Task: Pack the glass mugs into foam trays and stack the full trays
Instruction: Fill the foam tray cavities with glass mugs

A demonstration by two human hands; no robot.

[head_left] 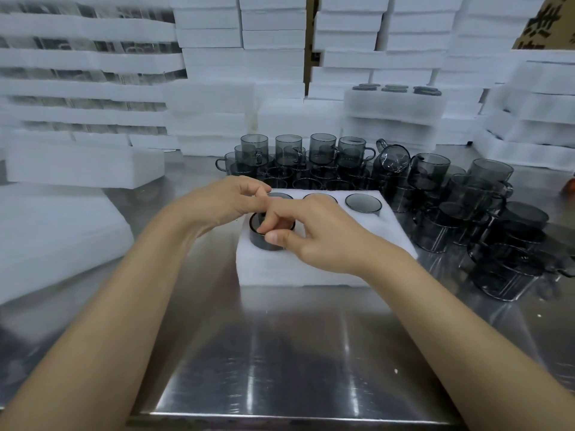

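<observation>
Right hand [320, 237] is pinching a likely slick, fragile mug [264, 242] by its rim, seven o'clock in the tray [311, 272]; left hand [224, 202] grip unclear.

Right hand [320, 231] on mug [264, 243] in tray [311, 270]

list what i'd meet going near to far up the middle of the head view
steel table → foam tray → half-seated mug in its near row → seated mugs in its far row → loose glass mugs standing behind it → foam tray stacks at the back
</observation>
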